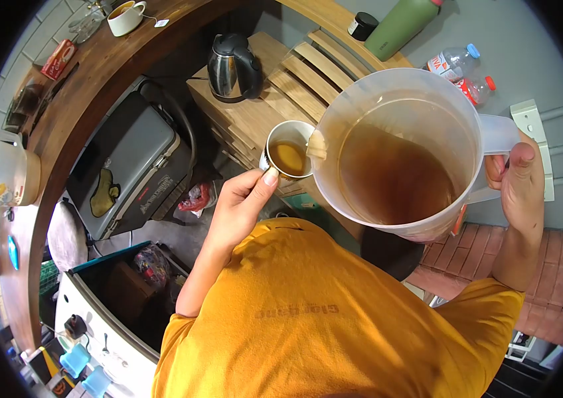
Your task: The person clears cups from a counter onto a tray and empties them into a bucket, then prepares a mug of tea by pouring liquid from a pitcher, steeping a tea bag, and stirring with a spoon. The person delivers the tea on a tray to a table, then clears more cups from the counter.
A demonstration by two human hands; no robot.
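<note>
My left hand [245,202] is closed on a white mug [273,164] with yellow-brown liquid in it. My right hand [517,182] grips the handle of a large translucent plastic pitcher [334,192], which holds brown liquid. The pitcher is tilted toward the mug, and its spout is close to the mug's right rim. Whether spout and rim touch, I cannot tell. No stream between them can be made out.
A black and steel kettle [234,69] stands on a slatted wooden surface [275,50]. Behind the pitcher are a green bottle [398,30] and plastic bottles [453,63]. Another white mug [125,20] with a tea tag sits on the curved wooden counter [105,63], above a grey case [122,159].
</note>
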